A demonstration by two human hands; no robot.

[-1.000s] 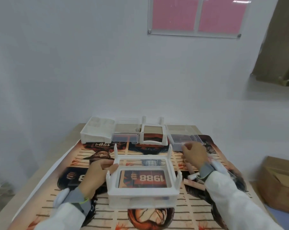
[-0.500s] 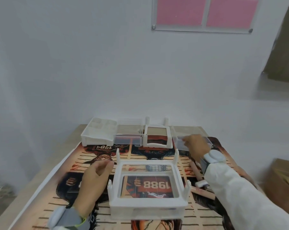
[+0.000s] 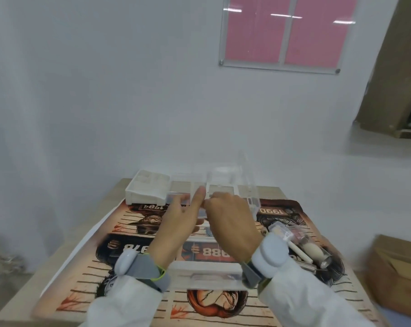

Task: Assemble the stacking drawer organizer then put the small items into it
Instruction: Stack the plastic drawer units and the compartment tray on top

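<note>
My right hand (image 3: 231, 224) is raised over the middle of the table, gripping a clear plastic drawer (image 3: 245, 185) that tilts up and away from me. My left hand (image 3: 179, 224) is beside it with fingers spread, its index fingertip at the drawer's left edge. Below both hands a white organizer frame (image 3: 206, 277) with corner posts lies on the printed mat (image 3: 129, 251), partly hidden by my wrists. Small items, among them clear tubes (image 3: 314, 251) and a white stick (image 3: 297, 252), lie on the mat to the right.
Along the table's far edge stand a white divided tray (image 3: 147, 192), another clear drawer (image 3: 180, 185) and a second white frame (image 3: 219, 185), partly seen through the held drawer. A cardboard box (image 3: 398, 274) sits on the floor to the right. A white wall rises behind the table.
My right hand took the clear drawer from the back right and lifted it to the middle. My left hand left the white frame and rose to meet the drawer.
</note>
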